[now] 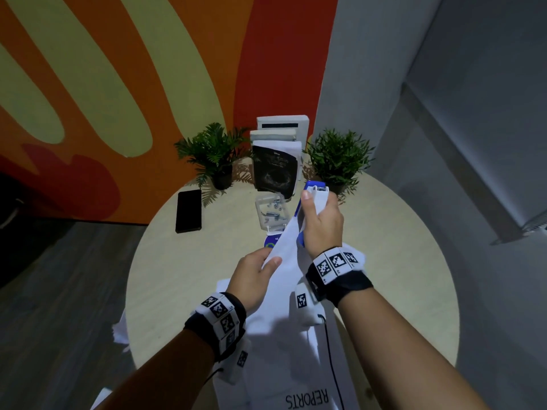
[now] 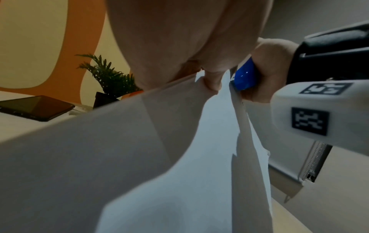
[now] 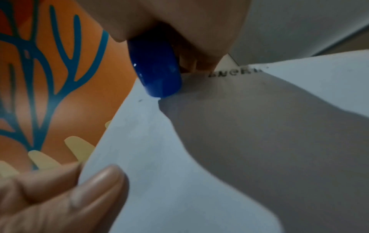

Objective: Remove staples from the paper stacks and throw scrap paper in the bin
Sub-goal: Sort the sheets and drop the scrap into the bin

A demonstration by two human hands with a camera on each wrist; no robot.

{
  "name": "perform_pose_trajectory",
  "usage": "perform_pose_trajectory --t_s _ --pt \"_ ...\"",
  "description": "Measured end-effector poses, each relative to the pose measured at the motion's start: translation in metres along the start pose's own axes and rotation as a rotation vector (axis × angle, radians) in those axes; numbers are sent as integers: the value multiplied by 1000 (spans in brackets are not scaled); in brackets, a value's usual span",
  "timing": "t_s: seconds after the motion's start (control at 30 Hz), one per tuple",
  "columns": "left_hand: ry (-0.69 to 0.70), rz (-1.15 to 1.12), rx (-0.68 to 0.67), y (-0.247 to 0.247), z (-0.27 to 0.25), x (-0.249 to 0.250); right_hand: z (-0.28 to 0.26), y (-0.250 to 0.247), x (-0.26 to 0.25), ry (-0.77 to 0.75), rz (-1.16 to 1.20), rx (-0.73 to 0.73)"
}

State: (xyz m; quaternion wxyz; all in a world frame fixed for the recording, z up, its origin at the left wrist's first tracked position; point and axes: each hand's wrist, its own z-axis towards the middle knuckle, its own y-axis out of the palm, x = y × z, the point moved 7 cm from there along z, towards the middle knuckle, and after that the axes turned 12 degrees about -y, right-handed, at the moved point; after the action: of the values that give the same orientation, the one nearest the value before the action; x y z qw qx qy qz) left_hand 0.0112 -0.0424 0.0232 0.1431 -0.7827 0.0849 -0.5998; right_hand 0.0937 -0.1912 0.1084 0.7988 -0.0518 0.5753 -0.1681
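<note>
Gripping the blue stapler [image 1: 314, 199] at one o'clock, the right hand [image 1: 321, 224] risks tearing the paper stack [image 1: 285, 261] the left hand [image 1: 251, 279] pinches, if yanked.

Over a round table [image 1: 399, 261], the right hand [image 1: 321, 223] grips a blue-and-white stapler [image 1: 315, 193] while the left hand [image 1: 254, 276] pinches raised white paper [image 1: 285, 261].

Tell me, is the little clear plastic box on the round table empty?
Not empty. The clear plastic box has small grey metal bits lying inside, seen through its walls; whether they are staples is too blurry to tell.
</note>
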Motion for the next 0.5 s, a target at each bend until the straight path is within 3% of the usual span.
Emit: perform_pose_trajectory --t_s 0.2,0.4,0.5 --pt "23 84 -26 3 -2 7 1 0 7 31 -82 45" --pt "-44 116 78 -14 10 -6 7 -16 23 114 -107 -8" --pt "-81 148 151 -29 12 -14 5 -30 51 139 -232 -18"
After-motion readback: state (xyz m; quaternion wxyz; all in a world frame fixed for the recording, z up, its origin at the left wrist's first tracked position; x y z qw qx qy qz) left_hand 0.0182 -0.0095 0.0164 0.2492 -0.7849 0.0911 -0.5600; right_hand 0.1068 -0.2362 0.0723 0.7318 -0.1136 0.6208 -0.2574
